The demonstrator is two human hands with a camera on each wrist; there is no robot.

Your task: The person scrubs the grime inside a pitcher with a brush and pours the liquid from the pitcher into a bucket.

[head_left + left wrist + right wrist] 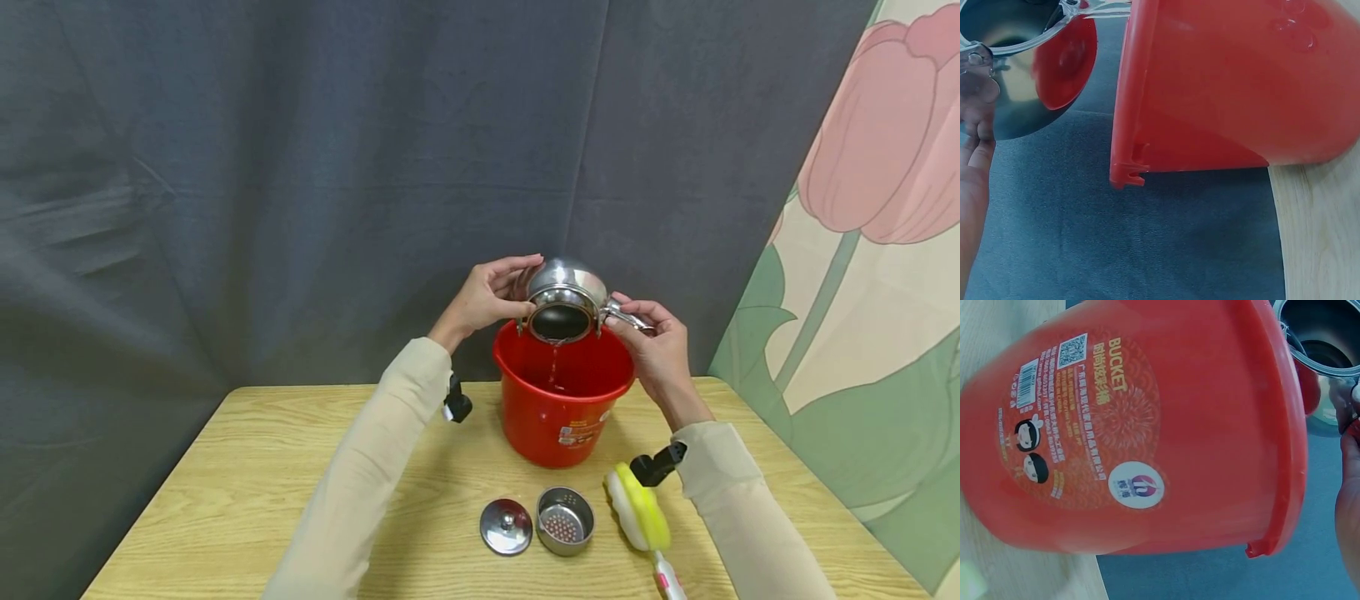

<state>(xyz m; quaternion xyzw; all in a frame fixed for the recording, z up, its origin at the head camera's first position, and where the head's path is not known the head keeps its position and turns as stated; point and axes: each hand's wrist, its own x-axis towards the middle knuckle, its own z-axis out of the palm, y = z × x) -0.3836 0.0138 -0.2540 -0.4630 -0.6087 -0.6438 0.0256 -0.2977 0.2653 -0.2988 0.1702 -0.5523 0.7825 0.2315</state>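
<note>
A shiny metal teapot (567, 279) is tipped over the red bucket (517, 400), its round mouth facing down toward me. Water runs from the mouth's edge into the bucket. My left hand (487, 293) holds the pot's side, thumb near the rim and fingers over the body. With my right hand (656, 333) I grip a metal part, the handle or spout, on the other side. The left wrist view shows the left fingers (982, 140) against the pot (1016, 119). Only part of the right hand (1350, 469) appears in the right wrist view, beside the pot (1329, 394).
On the wooden table (300, 467), a small metal lid (506, 527) lies beside a perforated strainer cup (566, 521). To their right is a yellow and white scrub brush (645, 508) with a white and pink handle. A dark curtain (337, 167) hangs behind the table.
</note>
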